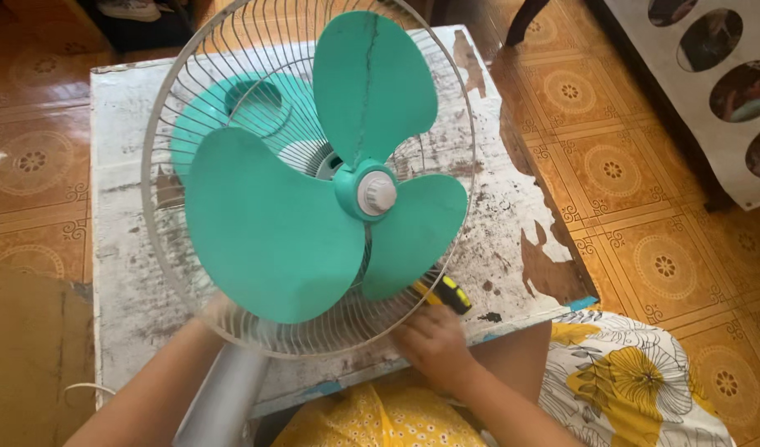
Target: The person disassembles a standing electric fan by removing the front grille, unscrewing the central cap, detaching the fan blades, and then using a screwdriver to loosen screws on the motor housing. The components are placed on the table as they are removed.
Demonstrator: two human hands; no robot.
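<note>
The fan (314, 178) is taken as the landmark; it lies on a worn white table (115, 165), with its wire guard (161, 165) facing up. At the lower left rim of the fan, the left hand (218, 313) is seen behind the wires, but it is blurred, so it cannot be told whether it is open or closed. Below the fan, a grey pole (223, 397) is seen. In the middle of the fan, 3 teal blades (272, 223) are joined to a white hub cap (377, 193). At the lower right rim of the fan, the right hand (434, 339) is closed around a yellow and black tool (444, 292), which points up toward the blades.
</note>
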